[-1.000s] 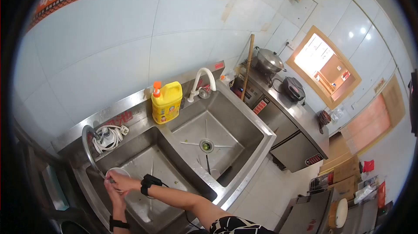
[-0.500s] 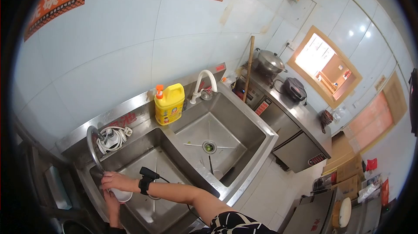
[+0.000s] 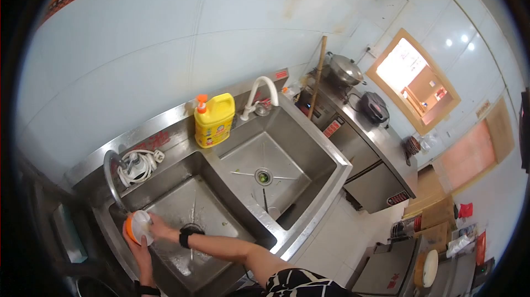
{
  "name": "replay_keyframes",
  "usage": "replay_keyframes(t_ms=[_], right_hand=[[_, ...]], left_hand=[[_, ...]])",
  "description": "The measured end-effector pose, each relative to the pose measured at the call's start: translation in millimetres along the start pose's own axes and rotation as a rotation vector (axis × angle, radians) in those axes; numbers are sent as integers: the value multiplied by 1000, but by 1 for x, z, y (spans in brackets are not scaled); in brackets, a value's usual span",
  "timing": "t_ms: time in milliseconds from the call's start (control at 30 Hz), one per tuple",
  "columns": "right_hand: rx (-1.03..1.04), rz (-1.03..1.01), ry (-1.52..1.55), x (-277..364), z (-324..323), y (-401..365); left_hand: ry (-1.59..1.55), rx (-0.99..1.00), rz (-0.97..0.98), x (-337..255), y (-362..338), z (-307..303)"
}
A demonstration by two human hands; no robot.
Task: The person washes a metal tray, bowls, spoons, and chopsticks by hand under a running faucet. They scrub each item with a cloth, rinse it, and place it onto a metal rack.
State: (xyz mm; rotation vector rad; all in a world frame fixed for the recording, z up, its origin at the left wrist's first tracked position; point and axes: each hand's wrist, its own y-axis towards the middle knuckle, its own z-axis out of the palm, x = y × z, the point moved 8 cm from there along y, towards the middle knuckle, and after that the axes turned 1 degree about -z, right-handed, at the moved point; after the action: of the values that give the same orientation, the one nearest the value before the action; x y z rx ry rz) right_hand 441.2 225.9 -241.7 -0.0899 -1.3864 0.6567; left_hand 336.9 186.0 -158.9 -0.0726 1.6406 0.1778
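Observation:
My left hand (image 3: 136,246) is closed around an orange bowl (image 3: 130,229) with a white inside, its thumb over the rim. The bowl is tilted so that its inside faces up and to the right, close below the mouth of the grey curved faucet (image 3: 110,178). My right hand (image 3: 161,227) grips the bowl's right rim, its fingertips partly hidden there. Both hands are over the left basin (image 3: 190,200) of the steel sink. A black band (image 3: 187,236) is on my right wrist.
A yellow jug with an orange pump (image 3: 214,121) stands on the sink ledge, beside a white faucet (image 3: 259,90). Coiled white cable (image 3: 144,167) lies behind the left basin. Bits of green sit in the right basin's drain (image 3: 263,176). A steel counter (image 3: 375,137) holds a lidded pot (image 3: 346,69).
The bowl has turned, so its white inside and orange outside now show. My right hand has moved from above the bowl, below the faucet, to its right rim.

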Motion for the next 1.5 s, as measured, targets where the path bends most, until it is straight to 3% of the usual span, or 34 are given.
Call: replay_keyframes(t_ms=[67, 100, 133, 167, 200, 233, 267, 300, 367, 433, 467, 500, 533, 567, 633, 667, 700, 733, 800, 867, 900, 933, 967, 1033, 1100, 1167, 1200, 1233, 1267, 1300, 1367, 1400, 1433, 1500], right_hand=[[-127, -404, -449, 51, -20, -12], [-48, -621, -891, 91, -5, -40], [53, -697, -1003, 95, 9, -44], [53, -958, -1083, 104, 25, -60], [145, -1041, -1219, 96, 42, -62], [236, -946, -1106, 102, 45, -61], [99, -1076, -951, 105, 34, -58], [13, -1097, -902, 113, 26, -57], [-245, -814, -819, 98, -6, -32], [-462, -614, -638, 81, -26, -29], [-449, -615, -632, 76, -23, -30], [-456, -405, -398, 56, -31, -25], [-456, -189, -164, 32, -35, -22], [-449, -183, -158, 25, -31, -26], [-264, -35, 259, 0, -11, -26], [-308, -59, 44, 1, -22, -24], [-305, -60, 46, 8, -24, -29], [-298, -80, -46, 27, -25, -37], [-287, -111, -148, 51, -23, -48], [-300, -456, -323, 81, -18, -70], [-298, -458, -330, 80, -15, -75], [-332, -730, -536, 98, -1, -89], [-365, -1004, -741, 109, 14, -106], [-238, -977, -693, 110, 15, -96], [-172, -1050, -782, 132, 19, -87], [-159, -943, -692, 136, 7, -61], [15, -559, -421, 118, -3, -30], [183, -176, -152, 91, -5, -14], [288, -144, -31, 87, -3, -12], [292, -148, -31, 80, -1, -10], [290, 21, 517, 50, 4, -17], [136, -8, 501, 49, 5, -31], [139, -10, 499, 38, 13, -33], [-93, -447, 158, 47, 4, -36]], left_hand=[[12, 249, -164, 23, 2, -1], [-47, 295, -294, 8, 0, 7], [-1, 314, -359, 19, 1, 5], [129, 346, -96, 47, 9, -5], [347, 446, -236, 30, 8, 11], [315, 368, 47, 29, 11, 14], [475, 384, -70, 16, 10, 20], [326, 250, 2, 1, 10, 19], [319, 175, -123, 1, 10, 18], [290, 86, -93, 3, 7, 15], [243, 18, -51, 4, 7, 13], [250, 11, -55, 1, 7, 18], [44, -41, -71, -4, 7, 21], [-162, -94, -85, -5, 5, 22], [-178, -112, -122, -8, 1, 24], [-359, -126, -248, -1, -1, 26], [-543, -140, -372, 5, -4, 29], [-493, -186, -461, 12, -5, 26], [-409, -248, -438, 21, 3, 17], [-332, -314, -417, 31, 9, 8], [-310, -181, -449, 34, 11, 17], [-284, -46, -478, 36, 12, 28], [-288, -43, -471, 37, 10, 32], [-925, -107, -821, 46, -16, 60], [-808, -115, -840, 81, -22, 50], [-784, 173, -943, 82, -35, 48], [-779, 166, -947, 77, -36, 45], [-863, 308, -985, 63, -39, 53], [-944, 455, -1018, 48, -42, 60], [-942, 452, -1014, 44, -44, 60], [-1173, 467, -914, 28, -41, 67], [-1170, 350, -971, 27, -39, 66], [-1170, 349, -967, 30, -37, 68], [-1267, 48, -938, 48, -30, 56]])
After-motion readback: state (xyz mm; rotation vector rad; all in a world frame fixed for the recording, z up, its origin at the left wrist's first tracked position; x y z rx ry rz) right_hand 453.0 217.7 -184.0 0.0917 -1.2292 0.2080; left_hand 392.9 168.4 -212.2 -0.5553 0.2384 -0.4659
